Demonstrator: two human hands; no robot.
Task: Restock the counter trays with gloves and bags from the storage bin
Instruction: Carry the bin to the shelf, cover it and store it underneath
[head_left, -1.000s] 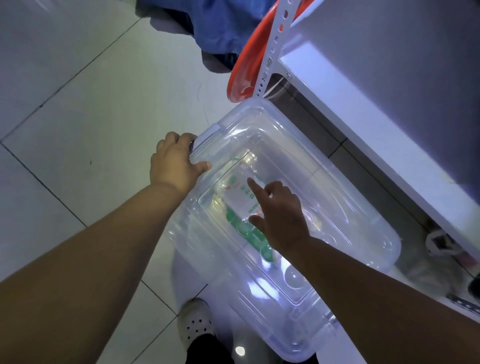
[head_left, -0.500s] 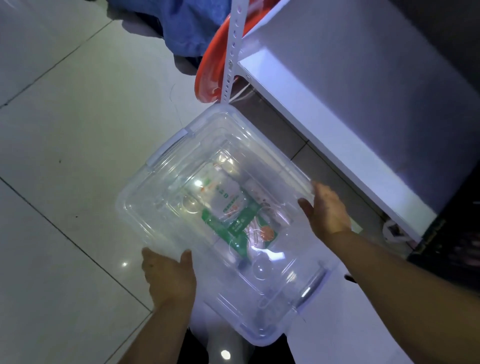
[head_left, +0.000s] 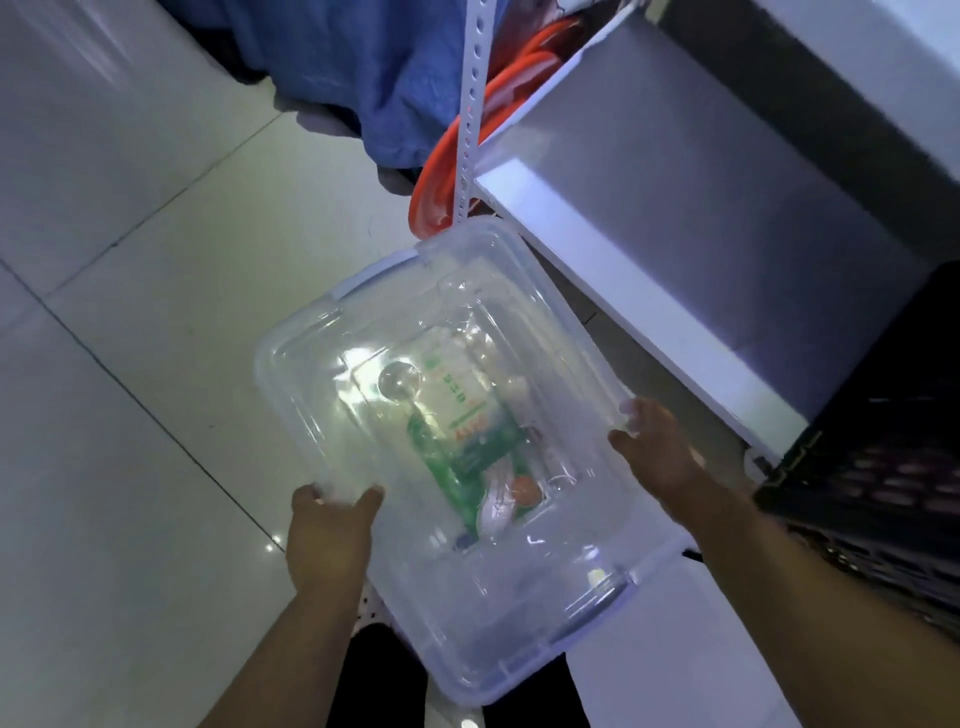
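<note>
A clear plastic storage bin (head_left: 322, 343) with its lid on is held above the tiled floor. Through the lid I see a green and white packet (head_left: 470, 441) lying inside. My left hand (head_left: 332, 530) grips the bin's near left long edge, thumb on top of the lid. My right hand (head_left: 657, 447) grips the opposite long edge on the right, fingers curled round the rim. Pale blue latches sit at both short ends.
A white shelf board (head_left: 649, 291) on a perforated white post (head_left: 470, 109) runs along the right. Orange round lids (head_left: 434, 187) lean behind the post, beside blue cloth (head_left: 363, 78). A black crate (head_left: 878, 467) stands at the right. Glossy white floor tiles (head_left: 130, 364) spread to the left.
My hands moved from the bin's far end and lid top to its two long sides. The bin has risen off the floor and turned slightly.
</note>
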